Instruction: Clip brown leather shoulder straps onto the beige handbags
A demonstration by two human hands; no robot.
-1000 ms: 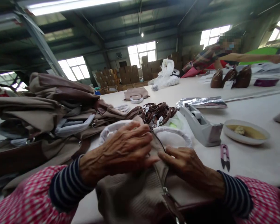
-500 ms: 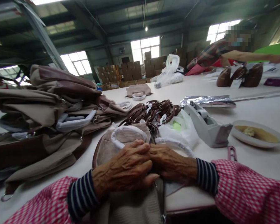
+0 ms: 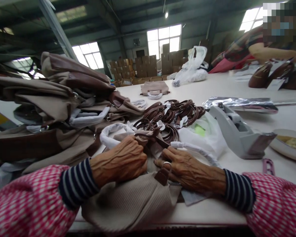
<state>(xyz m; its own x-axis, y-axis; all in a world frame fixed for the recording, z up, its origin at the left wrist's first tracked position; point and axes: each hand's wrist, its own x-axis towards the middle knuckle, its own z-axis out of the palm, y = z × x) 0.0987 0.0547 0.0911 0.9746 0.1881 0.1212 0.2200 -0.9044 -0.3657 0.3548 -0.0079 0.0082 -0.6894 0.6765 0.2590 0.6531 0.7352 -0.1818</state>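
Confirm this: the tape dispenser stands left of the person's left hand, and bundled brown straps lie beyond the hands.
Wrong on one point: the grey tape dispenser stands to the right of the right hand, not left of the left hand, as the head view shows. The bundled brown straps do lie beyond the hands.

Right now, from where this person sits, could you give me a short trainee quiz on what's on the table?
1. True or false: the grey tape dispenser stands to the right of the coiled brown leather straps.
2. Which hand is nearer the stack of tan bags?
3. What lies just beyond the tape dispenser? A: a pair of scissors. B: a silver foil bag. C: a phone.

Key: 1 true; 2 the left hand; 3 B.
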